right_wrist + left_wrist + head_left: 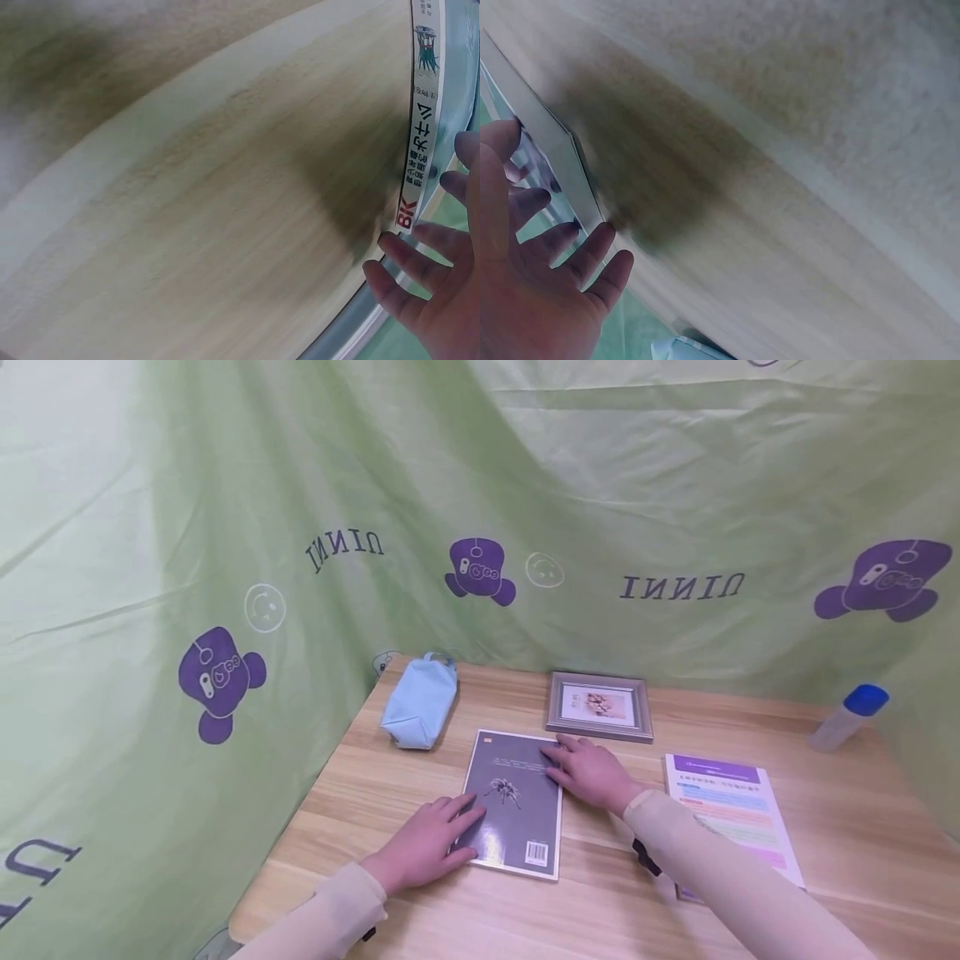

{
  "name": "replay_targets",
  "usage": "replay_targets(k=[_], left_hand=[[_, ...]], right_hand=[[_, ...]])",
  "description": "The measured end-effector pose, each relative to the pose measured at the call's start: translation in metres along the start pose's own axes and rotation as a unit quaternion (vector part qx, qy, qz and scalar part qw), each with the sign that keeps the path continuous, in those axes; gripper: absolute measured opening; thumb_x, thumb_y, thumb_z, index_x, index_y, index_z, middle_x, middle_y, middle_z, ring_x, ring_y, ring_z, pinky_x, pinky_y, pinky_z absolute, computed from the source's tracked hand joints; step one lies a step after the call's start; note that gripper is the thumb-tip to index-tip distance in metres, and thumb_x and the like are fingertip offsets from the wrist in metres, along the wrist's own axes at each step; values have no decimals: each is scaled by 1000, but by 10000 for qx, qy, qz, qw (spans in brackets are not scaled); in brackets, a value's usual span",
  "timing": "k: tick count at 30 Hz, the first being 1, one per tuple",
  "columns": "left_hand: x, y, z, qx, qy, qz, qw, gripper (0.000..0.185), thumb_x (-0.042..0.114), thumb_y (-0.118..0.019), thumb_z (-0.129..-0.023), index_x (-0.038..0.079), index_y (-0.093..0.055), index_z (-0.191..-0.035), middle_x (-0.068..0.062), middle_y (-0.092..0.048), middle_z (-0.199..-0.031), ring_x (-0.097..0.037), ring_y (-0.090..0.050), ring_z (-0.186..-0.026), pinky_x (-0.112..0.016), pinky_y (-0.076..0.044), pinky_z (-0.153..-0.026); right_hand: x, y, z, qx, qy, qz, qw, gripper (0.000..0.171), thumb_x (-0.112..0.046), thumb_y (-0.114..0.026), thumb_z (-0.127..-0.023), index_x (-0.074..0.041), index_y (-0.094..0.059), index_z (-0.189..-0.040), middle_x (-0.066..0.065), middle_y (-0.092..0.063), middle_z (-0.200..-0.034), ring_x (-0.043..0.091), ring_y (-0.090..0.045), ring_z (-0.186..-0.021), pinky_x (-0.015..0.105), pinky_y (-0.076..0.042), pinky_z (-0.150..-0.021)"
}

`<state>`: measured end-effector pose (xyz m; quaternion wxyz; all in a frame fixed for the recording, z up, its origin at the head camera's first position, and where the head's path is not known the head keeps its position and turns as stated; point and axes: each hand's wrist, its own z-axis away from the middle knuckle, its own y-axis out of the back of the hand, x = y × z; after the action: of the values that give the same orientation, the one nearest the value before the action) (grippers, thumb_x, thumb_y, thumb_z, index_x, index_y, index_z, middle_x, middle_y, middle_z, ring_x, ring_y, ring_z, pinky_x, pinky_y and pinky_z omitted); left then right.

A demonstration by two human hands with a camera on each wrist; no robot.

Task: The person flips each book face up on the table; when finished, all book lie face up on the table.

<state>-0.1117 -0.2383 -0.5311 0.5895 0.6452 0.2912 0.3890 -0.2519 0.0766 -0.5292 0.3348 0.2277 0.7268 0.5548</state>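
A grey book [517, 814] with a spider picture and a barcode lies flat on the wooden table [420, 910]. My left hand [431, 839] rests flat on its lower left edge, fingers straight. My right hand [588, 768] lies flat on its upper right corner. In the left wrist view the left hand [547, 277] has spread fingers on the book's edge [551, 142]. In the right wrist view the right hand [435, 285] touches the book's spine [420, 120], which bears printed lettering.
A light blue pouch [418, 702] lies at the back left. A framed picture [598, 706] lies behind the book. A colourful printed booklet [731, 814] lies to the right, and a blue-capped bottle [847, 718] lies at the far right. Green cloth [225, 527] surrounds the table.
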Motion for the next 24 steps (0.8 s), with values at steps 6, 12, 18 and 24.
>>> replay_targets(k=[6, 12, 18, 24], left_hand=[[3, -2, 4, -63, -2, -158, 9999, 68, 57, -55, -104, 16, -47, -158, -12, -37, -165, -34, -47, -141, -53, -39, -115], [8, -3, 7, 6, -273, -525, 9982, 75, 61, -59, -99, 16, -48, -158, -14, -39, -163, -33, -49, -138, -51, -41, -114], [9, -4, 4, 102, -414, -864, 9954, 80, 67, -60, -96, 15, -49, -157, -15, -43, -161, -31, -52, -135, -48, -44, -110], [8, -7, 2, 189, -409, -1062, 9933, 80, 67, -61, -96, 16, -51, -156, -15, -45, -160, -29, -54, -130, -46, -47, -107]], right_hand=[[-2, -1, -4, -17, -41, 11, 10000, 49, -37, -63, -104, -11, -62, -146, 33, -52, -146, 52, -56, -126, 63, -48, -102], [-2, -5, -8, 174, -8, 120, 9998, 49, -35, -67, -102, -10, -63, -145, 30, -61, -131, 45, -60, -115, 59, -52, -96], [0, -9, -9, 260, -41, 109, 9996, 51, -35, -69, -101, -10, -63, -144, 30, -60, -128, 44, -59, -115, 58, -52, -97], [0, -14, -12, 196, -68, -8, 9998, 52, -35, -68, -101, -10, -61, -146, 28, -58, -126, 41, -58, -112, 57, -51, -97]])
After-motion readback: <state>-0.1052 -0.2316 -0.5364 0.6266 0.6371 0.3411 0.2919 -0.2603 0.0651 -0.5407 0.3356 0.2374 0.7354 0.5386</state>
